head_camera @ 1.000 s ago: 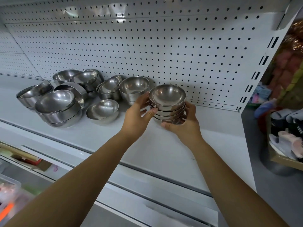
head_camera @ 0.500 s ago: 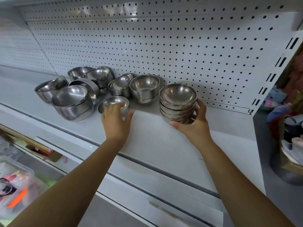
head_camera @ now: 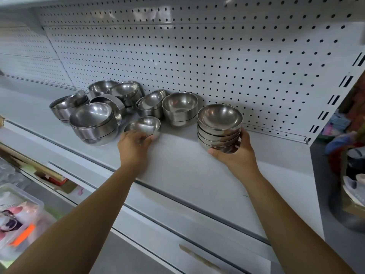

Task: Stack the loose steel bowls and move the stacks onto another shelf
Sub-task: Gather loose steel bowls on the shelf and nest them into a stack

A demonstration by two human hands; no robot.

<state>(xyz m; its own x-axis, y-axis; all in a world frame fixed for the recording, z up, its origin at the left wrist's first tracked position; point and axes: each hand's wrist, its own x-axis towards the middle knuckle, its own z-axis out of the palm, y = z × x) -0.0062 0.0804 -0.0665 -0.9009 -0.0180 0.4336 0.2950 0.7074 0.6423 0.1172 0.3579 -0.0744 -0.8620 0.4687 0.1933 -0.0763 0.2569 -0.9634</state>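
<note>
Since the earlier frame: left hand [head_camera: 136,143] gone from the stack across to a single small bowl [head_camera: 143,126], fingers now curled over its near rim; right hand [head_camera: 237,153] kept at the stack

Largest first:

- White pegboard back panel [head_camera: 217,62], filling the upper view
- Grey shelf [head_camera: 177,165], bearing all the bowls, bare in front of the hands
- Lower shelf edge [head_camera: 197,224] below, with a clear plastic box [head_camera: 17,212] at the far left
- Cluster of loose steel bowls [head_camera: 102,107] at the left and back of the shelf, some nested in twos and threes, several tilted, close against the panel
- Wide nested pair [head_camera: 92,123] at the front left of that cluster, just beside the small bowl
- Deep bowl pair [head_camera: 179,107] upright between the cluster and the stack
- Stack of shallow steel bowls [head_camera: 220,125], upright on the shelf right of centre, apart from the deep pair
- Right hand cupped round the stack's lower right side, thumb at the base, fingers behind, closed on it
- Left hand closed narrow on the small bowl, bowl resting on the shelf, tipped slightly toward the hand
</note>
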